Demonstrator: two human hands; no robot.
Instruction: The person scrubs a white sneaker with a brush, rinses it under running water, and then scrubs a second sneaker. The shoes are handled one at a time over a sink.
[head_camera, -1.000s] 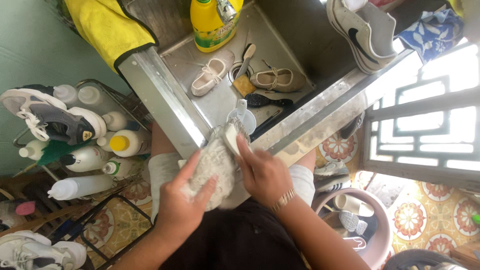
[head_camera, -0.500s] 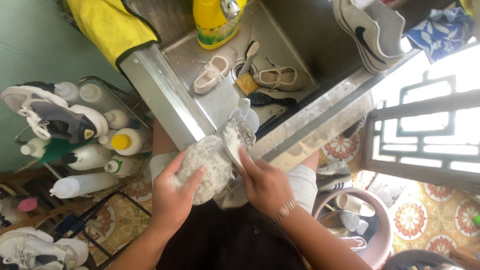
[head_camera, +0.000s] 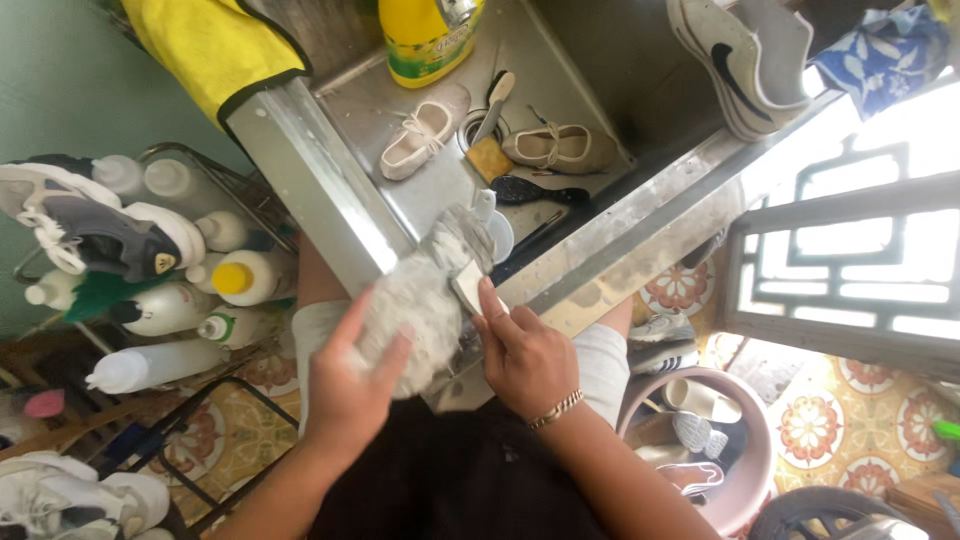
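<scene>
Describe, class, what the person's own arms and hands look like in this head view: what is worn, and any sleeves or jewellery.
Both forearms are bare, with no sleeves showing. The left hand wears no glove, ring or band that shows. The right hand is also ungloved, and a thin gold-coloured chain bracelet circles its wrist. The fingers show no rings.

Green wall (head_camera: 60, 80), patterned floor tiles (head_camera: 850, 420), steel sink (head_camera: 560, 150), bright lattice window (head_camera: 850, 270), wire rack (head_camera: 200, 190) of bottles.
</scene>
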